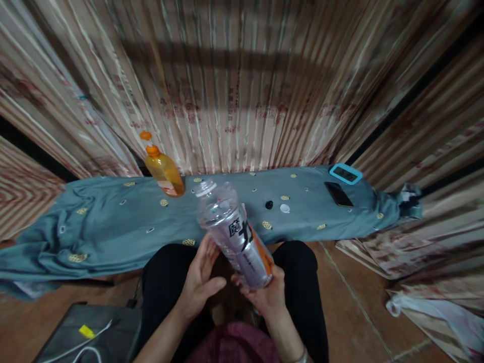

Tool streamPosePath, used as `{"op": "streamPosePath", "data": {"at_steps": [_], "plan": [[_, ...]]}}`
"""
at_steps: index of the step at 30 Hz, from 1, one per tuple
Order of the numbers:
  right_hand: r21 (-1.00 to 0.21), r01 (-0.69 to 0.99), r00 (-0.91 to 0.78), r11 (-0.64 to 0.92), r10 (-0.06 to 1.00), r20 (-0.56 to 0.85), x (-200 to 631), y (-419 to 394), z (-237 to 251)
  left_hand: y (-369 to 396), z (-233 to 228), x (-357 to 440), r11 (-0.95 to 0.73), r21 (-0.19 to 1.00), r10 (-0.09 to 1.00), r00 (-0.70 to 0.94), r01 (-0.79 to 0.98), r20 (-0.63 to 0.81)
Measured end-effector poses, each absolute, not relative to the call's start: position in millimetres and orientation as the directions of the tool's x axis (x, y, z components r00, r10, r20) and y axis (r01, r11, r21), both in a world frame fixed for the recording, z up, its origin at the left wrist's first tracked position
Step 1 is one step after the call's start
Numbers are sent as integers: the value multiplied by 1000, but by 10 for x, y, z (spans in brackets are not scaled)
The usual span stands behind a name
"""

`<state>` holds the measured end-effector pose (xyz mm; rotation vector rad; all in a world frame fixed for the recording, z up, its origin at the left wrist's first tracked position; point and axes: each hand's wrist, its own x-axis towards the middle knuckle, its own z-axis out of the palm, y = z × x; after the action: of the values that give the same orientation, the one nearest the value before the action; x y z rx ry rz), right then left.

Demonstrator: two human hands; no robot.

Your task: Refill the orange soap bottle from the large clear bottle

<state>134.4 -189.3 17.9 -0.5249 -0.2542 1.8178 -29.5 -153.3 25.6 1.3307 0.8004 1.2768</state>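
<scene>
A large clear plastic bottle (239, 242) with a silver label and black lettering is raised above my lap, its neck tilted up to the left. An orange patch shows along its right side; whether that belongs to the same label or to a second bottle behind, I cannot tell. My right hand (269, 295) grips the bottle around its base. Beside its left side is my left hand (202, 277), thumb spread away and fingers stretched out. Those fingertips are partly hidden at the bottle's edge, so contact is unclear.
A narrow bench covered with green cloth (113, 227) runs across in front of my knees. On it stand an orange pump bottle (165, 174), a small black cap (268, 204), a white disc (285, 208), a phone (339, 194) and a blue-framed clock (345, 174). Curtains (234, 91) hang behind.
</scene>
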Motion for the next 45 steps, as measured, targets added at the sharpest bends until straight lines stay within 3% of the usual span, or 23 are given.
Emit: {"op": "streamPosePath", "data": {"at_steps": [9, 14, 19, 25, 32, 40, 45], "plan": [[-490, -807, -390, -330, 921, 22, 974, -1606, -17, -1457, 466, -423, 13, 970, 999, 34, -241, -5], [-552, -754, -450, -356, 892, 40, 830, -1456, -143, -1324, 421, -514, 2, 966, 974, -217, -259, -60], [-595, -700, -466, -394, 884, -36, 703, -1294, -197, -1101, 452, -651, -22, 955, 952, -298, -295, -70], [-739, -561, -352, -373, 915, -195, 874, -1408, -265, -649, 458, -836, -135, 982, 905, -419, -132, 68], [-896, -299, -233, -327, 936, -264, 1375, -1679, -431, -91, 264, -987, -66, 979, 881, -449, 194, 149], [-988, 38, 7, -148, 989, -147, 1951, -1518, -545, 43, 88, -989, -55, 947, 888, -418, 317, 192], [-918, 386, 205, -92, 979, -12, 2307, -1019, -426, 8, -5, -1022, -63, 927, 891, -397, 370, 219]]}}
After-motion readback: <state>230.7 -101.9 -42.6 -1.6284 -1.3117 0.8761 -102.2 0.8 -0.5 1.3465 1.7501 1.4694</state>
